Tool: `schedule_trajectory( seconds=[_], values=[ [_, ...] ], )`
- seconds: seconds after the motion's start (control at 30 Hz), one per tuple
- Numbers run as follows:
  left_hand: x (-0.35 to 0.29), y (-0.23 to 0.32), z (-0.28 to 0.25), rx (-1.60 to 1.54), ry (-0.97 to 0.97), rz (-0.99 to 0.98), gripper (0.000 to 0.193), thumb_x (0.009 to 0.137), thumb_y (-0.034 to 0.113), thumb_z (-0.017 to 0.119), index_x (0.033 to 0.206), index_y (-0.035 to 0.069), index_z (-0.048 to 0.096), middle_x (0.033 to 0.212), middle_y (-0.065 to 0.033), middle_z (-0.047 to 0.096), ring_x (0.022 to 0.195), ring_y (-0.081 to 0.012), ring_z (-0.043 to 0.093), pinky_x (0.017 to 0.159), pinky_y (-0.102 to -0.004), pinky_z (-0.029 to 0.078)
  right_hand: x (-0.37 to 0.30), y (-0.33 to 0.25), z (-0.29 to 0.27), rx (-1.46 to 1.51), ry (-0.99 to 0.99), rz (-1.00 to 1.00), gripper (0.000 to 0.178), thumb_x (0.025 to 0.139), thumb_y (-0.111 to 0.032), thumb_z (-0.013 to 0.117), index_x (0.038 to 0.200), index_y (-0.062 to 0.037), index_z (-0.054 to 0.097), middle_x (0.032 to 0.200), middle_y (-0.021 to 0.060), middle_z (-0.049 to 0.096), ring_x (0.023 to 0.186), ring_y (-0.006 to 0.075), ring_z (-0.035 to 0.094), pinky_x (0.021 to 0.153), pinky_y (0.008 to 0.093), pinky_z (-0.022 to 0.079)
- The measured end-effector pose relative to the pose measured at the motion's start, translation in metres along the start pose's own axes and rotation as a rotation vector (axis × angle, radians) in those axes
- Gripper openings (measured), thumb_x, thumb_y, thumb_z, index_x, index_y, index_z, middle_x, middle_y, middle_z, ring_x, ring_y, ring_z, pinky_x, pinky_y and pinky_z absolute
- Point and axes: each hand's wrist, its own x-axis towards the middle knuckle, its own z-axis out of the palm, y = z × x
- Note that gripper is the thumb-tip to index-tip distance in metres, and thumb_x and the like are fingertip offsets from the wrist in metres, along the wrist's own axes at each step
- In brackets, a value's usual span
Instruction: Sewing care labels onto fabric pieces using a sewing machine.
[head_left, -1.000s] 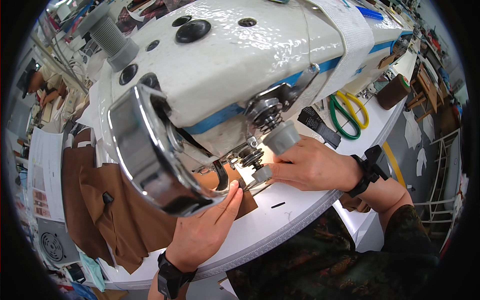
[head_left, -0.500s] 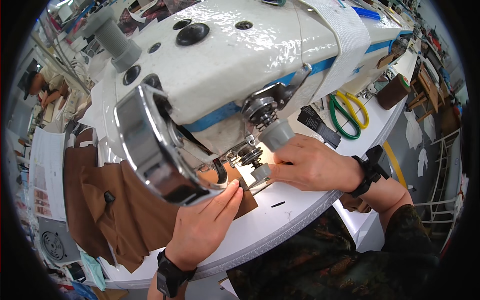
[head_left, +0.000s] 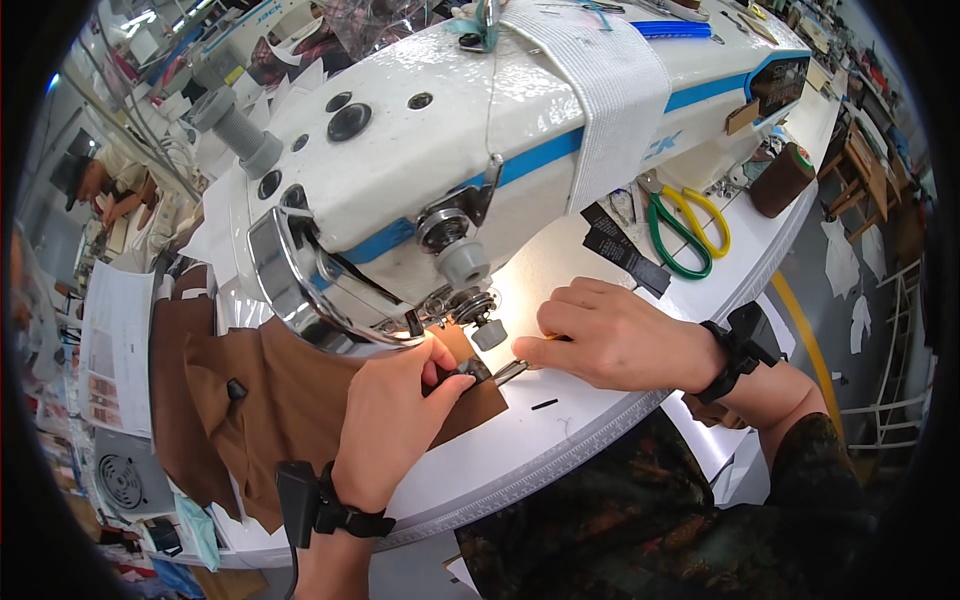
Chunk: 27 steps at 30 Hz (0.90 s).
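Observation:
Brown fabric [head_left: 290,400] lies on the white table at the head of a white and blue sewing machine [head_left: 390,140]. Beside the needle area, my left hand [head_left: 390,415] is closed, thumb and fingers pinching a small dark piece [head_left: 468,374] above the fabric's right end. From the right, my right hand [head_left: 620,335] is closed around a slim metal-tipped tool [head_left: 511,372]. Its tip meets or nearly meets the dark piece; the fingers hide most of the tool, so its kind is unclear. A black clip-like object [head_left: 236,389] rests on the fabric's left part.
Scissors [head_left: 690,225] with green and yellow handles lie right of the machine, near a brown thread cone [head_left: 783,181] and black labels [head_left: 625,250]. A short black strip [head_left: 544,405] lies by the table's measuring-tape edge [head_left: 560,462]. Another person [head_left: 110,190] sits at far left.
My left hand has gone from fingers laid flat on the fabric to pinching the dark piece. The metal tool tip now shows beside it. The view has shifted, showing more of the machine.

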Motion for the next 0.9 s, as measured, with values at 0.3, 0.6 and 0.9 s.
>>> schedule_trajectory(
  seconds=[0.3,0.6,0.9],
  values=[
    [-0.020,0.008,0.014,-0.044,0.061,0.109,0.020,0.081,0.008,0.085,0.085,0.000,0.068,0.075,-0.0073,0.065,0.065,-0.0159,0.062,0.062,-0.0305,0.051,-0.002,0.001,0.002,-0.041,0.032,-0.047,0.029,0.086,-0.014,0.067,0.114,-0.0076,0.065,0.087,0.0057,0.052,0.083,0.0231,0.061,0.074,0.0360,0.050],
    [-0.038,0.004,0.006,-0.235,0.061,-0.029,0.011,0.083,0.001,0.083,0.089,0.000,0.074,0.078,-0.0040,0.069,0.071,-0.0096,0.065,0.064,-0.0243,0.052,-0.007,0.004,-0.003,-0.010,0.051,0.027,0.031,0.083,-0.015,0.073,0.112,-0.0076,0.067,0.092,0.0067,0.056,0.085,0.0245,0.062,0.074,0.0379,0.050],
    [-0.035,-0.020,-0.007,-0.263,0.032,0.080,0.010,0.083,0.000,0.082,0.091,0.002,0.077,0.094,-0.0049,0.069,0.078,-0.0128,0.066,0.068,-0.0262,0.053,0.006,0.001,0.001,-0.038,0.164,0.156,0.031,0.083,-0.015,0.081,0.111,-0.0057,0.070,0.101,0.0109,0.060,0.097,0.0301,0.065,0.082,0.0430,0.052]
  ],
)
